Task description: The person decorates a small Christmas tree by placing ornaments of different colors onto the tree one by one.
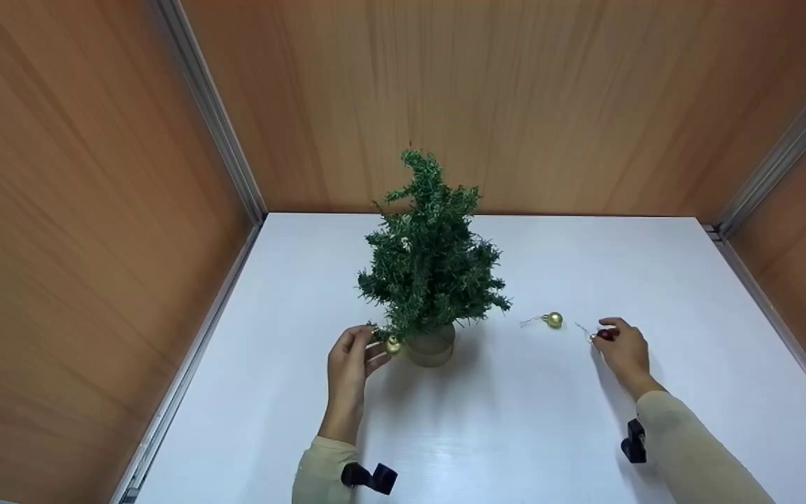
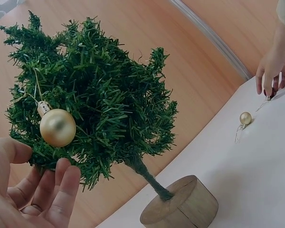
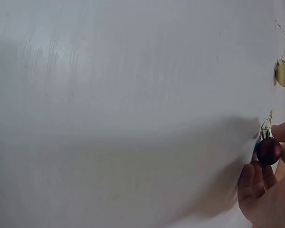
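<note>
A small artificial Christmas tree (image 1: 431, 266) stands upright on a round wooden base (image 2: 185, 209). At its lower left, my left hand (image 1: 350, 364) pinches the tip of a low branch (image 2: 45, 156) between thumb and fingers. A gold Christmas ball (image 2: 58, 127) hangs by its string from the greenery just above those fingertips. Over on the right, my right hand (image 1: 628, 351) holds a dark red Christmas ball (image 3: 269, 151), its thin gold string loop sticking out past the fingertips. Another gold ball (image 1: 553, 320) lies on the table between the tree and my right hand.
The white table (image 1: 515, 434) is bounded by wooden panels at the back (image 1: 550, 105), left and right, with metal rails along the edges. A black wrist camera (image 1: 369, 477) sits on the left sleeve, and another (image 1: 634, 442) on the right.
</note>
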Demonstrator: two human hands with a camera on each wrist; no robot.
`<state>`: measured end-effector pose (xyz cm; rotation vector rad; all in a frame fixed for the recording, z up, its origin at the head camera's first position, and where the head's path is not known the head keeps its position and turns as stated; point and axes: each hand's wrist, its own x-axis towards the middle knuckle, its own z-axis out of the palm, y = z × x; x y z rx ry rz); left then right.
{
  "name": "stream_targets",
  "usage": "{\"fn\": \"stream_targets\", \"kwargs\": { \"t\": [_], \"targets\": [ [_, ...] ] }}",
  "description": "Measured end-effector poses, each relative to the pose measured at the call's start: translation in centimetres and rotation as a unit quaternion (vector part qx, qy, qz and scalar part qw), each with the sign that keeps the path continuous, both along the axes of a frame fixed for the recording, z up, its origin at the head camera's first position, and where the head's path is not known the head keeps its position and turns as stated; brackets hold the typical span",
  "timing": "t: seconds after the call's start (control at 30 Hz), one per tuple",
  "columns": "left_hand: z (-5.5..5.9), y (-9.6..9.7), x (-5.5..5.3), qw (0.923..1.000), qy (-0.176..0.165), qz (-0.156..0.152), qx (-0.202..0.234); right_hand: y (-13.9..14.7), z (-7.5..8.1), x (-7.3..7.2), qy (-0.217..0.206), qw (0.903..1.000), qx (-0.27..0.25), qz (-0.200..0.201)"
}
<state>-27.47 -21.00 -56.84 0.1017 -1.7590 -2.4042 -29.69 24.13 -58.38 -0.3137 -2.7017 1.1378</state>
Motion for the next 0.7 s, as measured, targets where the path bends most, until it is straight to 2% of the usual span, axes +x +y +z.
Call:
{"fn": "stream_targets", "kwargs": {
  "t": [0.03,0.07,0.13,0.17,0.2,0.3,0.37,0.4,0.47,0.57,0.7],
  "targets": [
    [-0.9,-0.1,-0.4,1.0000,-0.005,0.004,-0.006,0.0,0.0,0.0,0.000,1.0000,0.000,0.000],
    [0.0,0.0,0.1,0.9997,-0.016,0.010,-0.017,0.0,0.0,0.0,0.002,1.0000,0.001,-0.001],
    [-0.3,0.0,0.0,0.9996,-0.012,0.014,-0.023,0.0,0.0,0.0,0.005,1.0000,0.001,-0.005],
    [0.0,0.1,0.1,0.9995,-0.018,0.015,-0.024,0.0,0.0,0.0,0.006,1.0000,0.002,-0.008],
    [-0.4,0.0,-0.1,0.9991,-0.025,0.018,-0.029,0.0,0.0,0.0,0.006,0.9999,0.002,-0.010],
    [-3.5,-0.4,-1.7,0.9977,-0.030,0.032,-0.051,0.1,0.0,0.0,0.003,0.9998,0.006,-0.018],
    [-5.1,-0.6,-2.7,0.9971,-0.034,0.044,-0.053,0.1,0.0,0.0,-0.002,0.9998,0.004,-0.021],
    [-6.3,-0.7,-3.4,0.9965,-0.037,0.052,-0.055,0.1,0.0,0.0,-0.005,0.9997,0.001,-0.023],
    [-7.2,-0.8,-4.0,0.9967,-0.034,0.060,-0.044,0.2,-0.1,0.0,-0.011,0.9994,-0.015,-0.029],
    [-7.6,-0.8,-4.4,0.9970,-0.033,0.063,-0.031,0.3,-0.1,-0.1,-0.020,0.9980,-0.042,-0.043],
    [-6.9,-0.7,-4.1,0.9972,-0.029,0.056,-0.040,0.5,0.0,0.0,-0.031,0.9959,-0.063,-0.057]
  ]
}}
